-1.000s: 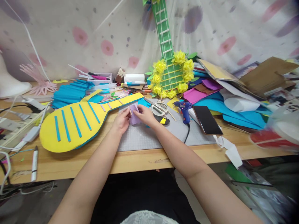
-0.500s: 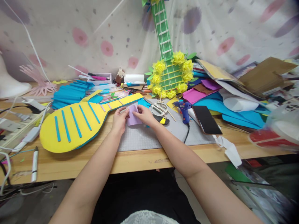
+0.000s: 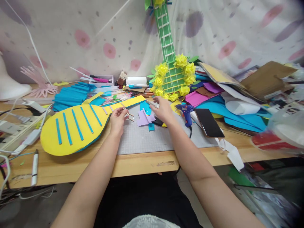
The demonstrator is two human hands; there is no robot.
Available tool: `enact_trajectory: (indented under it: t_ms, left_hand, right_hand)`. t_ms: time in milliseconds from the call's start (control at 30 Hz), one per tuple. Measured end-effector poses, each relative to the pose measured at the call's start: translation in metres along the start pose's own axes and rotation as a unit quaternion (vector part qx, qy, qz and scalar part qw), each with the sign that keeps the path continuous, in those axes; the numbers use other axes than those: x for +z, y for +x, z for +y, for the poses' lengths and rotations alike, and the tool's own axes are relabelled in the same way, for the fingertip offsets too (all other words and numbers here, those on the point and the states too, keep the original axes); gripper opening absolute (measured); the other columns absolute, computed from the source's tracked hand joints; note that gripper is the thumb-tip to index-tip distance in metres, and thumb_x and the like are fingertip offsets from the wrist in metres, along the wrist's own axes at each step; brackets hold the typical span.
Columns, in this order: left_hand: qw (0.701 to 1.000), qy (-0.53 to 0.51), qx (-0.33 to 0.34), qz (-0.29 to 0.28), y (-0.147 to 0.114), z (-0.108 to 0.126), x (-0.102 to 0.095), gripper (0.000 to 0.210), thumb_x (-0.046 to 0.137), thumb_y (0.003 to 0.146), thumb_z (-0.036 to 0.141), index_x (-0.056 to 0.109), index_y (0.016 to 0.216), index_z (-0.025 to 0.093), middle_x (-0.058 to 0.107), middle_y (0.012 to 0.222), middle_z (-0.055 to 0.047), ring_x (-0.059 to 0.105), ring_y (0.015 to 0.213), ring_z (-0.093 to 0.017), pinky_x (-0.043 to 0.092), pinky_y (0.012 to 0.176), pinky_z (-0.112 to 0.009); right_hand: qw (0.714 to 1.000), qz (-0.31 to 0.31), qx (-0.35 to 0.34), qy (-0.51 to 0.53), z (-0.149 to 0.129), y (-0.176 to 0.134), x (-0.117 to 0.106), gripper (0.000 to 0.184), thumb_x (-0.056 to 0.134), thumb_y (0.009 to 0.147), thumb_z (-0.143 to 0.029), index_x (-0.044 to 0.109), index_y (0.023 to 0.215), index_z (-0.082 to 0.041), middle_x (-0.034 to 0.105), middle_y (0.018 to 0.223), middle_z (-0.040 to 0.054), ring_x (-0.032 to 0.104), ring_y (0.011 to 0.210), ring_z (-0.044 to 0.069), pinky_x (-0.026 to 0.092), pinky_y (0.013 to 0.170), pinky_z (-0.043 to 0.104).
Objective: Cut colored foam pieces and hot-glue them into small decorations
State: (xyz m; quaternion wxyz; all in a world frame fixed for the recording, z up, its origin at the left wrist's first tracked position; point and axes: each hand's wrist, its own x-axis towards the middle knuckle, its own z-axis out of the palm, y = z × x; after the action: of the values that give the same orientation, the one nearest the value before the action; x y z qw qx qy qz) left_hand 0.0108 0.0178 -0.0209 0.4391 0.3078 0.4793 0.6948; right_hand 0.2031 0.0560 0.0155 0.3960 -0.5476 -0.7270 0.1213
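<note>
Holding thin sticks [image 3: 130, 118] in the left hand [image 3: 118, 120], at the left edge of the cutting mat [image 3: 144, 144], near the neck of the flat guitar cutout [image 3: 78, 129] lying left on the table [image 3: 142, 170]. Having the right hand [image 3: 163, 110] over the mat, right of the paper scraps [image 3: 143, 118]. Facing the standing guitar [image 3: 175, 79] behind the mat, before the curtain [image 3: 99, 31]. Having the glue gun [image 3: 187, 115] right of the right hand, the phone [image 3: 209, 123] farther right, and piled paper [image 3: 244, 117] behind the phone. Having a marker [image 3: 34, 167] at front left, before the cutout, with folded paper [image 3: 71, 95] behind it.
</note>
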Motion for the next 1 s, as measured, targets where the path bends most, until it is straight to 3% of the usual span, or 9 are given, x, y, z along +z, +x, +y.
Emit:
enact_trajectory:
  t_ms: [100,200,300,400,467,500,700,867,1000]
  left_hand:
    - [1.000,-0.011,-0.020,0.006,0.003,0.003,-0.004,0.029,0.072,0.060,0.028,0.056,0.082,0.018,0.062,0.077,-0.001,0.061,0.065,-0.010,0.050,0.061,-0.024]
    - [0.999,-0.018,-0.045,0.010,0.004,0.006,-0.005,0.028,0.072,0.061,0.028,0.054,0.080,0.018,0.062,0.073,0.000,0.061,0.059,-0.010,0.050,0.060,-0.025]
    - [0.997,-0.028,-0.063,0.026,0.004,0.008,-0.004,0.025,0.069,0.065,0.027,0.051,0.080,0.017,0.061,0.069,0.001,0.062,0.056,-0.010,0.050,0.059,-0.024]
    - [0.996,-0.044,-0.063,0.035,0.005,0.008,-0.003,0.023,0.067,0.069,0.025,0.049,0.081,0.018,0.061,0.068,0.002,0.064,0.058,-0.011,0.051,0.061,-0.025]
    - [0.997,-0.048,-0.058,0.031,0.005,0.007,-0.002,0.023,0.066,0.069,0.024,0.048,0.082,0.018,0.061,0.066,0.002,0.065,0.060,-0.012,0.051,0.062,-0.025]
    - [0.997,-0.049,-0.057,0.026,0.005,0.006,-0.002,0.023,0.067,0.069,0.023,0.048,0.083,0.018,0.061,0.066,0.002,0.065,0.060,-0.012,0.051,0.063,-0.025]
    - [0.997,-0.051,-0.049,-0.003,0.003,0.005,-0.004,0.026,0.068,0.066,0.022,0.051,0.086,0.018,0.062,0.071,0.001,0.067,0.066,-0.014,0.051,0.069,-0.028]
    - [0.997,-0.054,-0.048,-0.005,0.004,0.005,-0.003,0.024,0.066,0.067,0.019,0.051,0.086,0.017,0.061,0.072,0.000,0.067,0.067,-0.016,0.052,0.069,-0.030]
    - [0.997,-0.063,-0.051,-0.007,0.004,0.004,-0.002,0.019,0.061,0.071,0.016,0.051,0.087,0.015,0.061,0.071,-0.001,0.067,0.066,-0.016,0.052,0.068,-0.029]
  right_hand:
    - [0.999,0.045,0.016,-0.010,0.013,0.007,-0.050,0.028,0.046,0.083,-0.041,0.061,0.077,-0.018,0.063,0.083,0.0079,0.056,0.084,0.020,0.041,0.080,0.035]
    - [0.985,0.155,0.071,-0.017,0.037,0.005,-0.100,0.041,0.039,0.085,-0.051,0.059,0.078,-0.017,0.064,0.083,0.0106,0.057,0.077,0.019,0.042,0.071,0.031]
    - [0.971,0.185,0.144,-0.051,0.063,-0.010,-0.131,0.044,0.043,0.081,-0.057,0.060,0.082,-0.016,0.064,0.089,0.0151,0.057,0.077,0.019,0.042,0.069,0.032]
    - [0.973,0.057,0.207,-0.083,0.083,-0.028,-0.131,0.048,0.058,0.070,-0.056,0.061,0.092,-0.014,0.064,0.097,0.0143,0.058,0.081,0.020,0.043,0.072,0.033]
    - [0.970,-0.064,0.227,-0.060,0.092,-0.036,-0.119,0.050,0.063,0.066,-0.053,0.062,0.098,-0.014,0.066,0.096,0.0126,0.060,0.079,0.020,0.044,0.071,0.032]
    - [0.966,-0.096,0.234,-0.056,0.096,-0.038,-0.112,0.050,0.064,0.067,-0.052,0.062,0.099,-0.014,0.067,0.094,0.0122,0.061,0.078,0.020,0.045,0.071,0.032]
    - [0.952,-0.060,0.271,-0.129,0.108,-0.033,-0.082,0.042,0.057,0.073,-0.046,0.067,0.093,-0.010,0.067,0.084,0.0162,0.063,0.077,0.024,0.046,0.069,0.034]
    - [0.954,-0.038,0.292,-0.061,0.107,-0.027,-0.089,0.035,0.055,0.074,-0.043,0.064,0.087,-0.012,0.065,0.070,0.0094,0.057,0.054,0.015,0.045,0.052,0.028]
    - [0.956,-0.037,0.291,-0.017,0.093,-0.017,-0.102,0.029,0.058,0.075,-0.042,0.061,0.076,-0.013,0.061,0.066,0.0071,0.051,0.048,0.010,0.041,0.043,0.022]
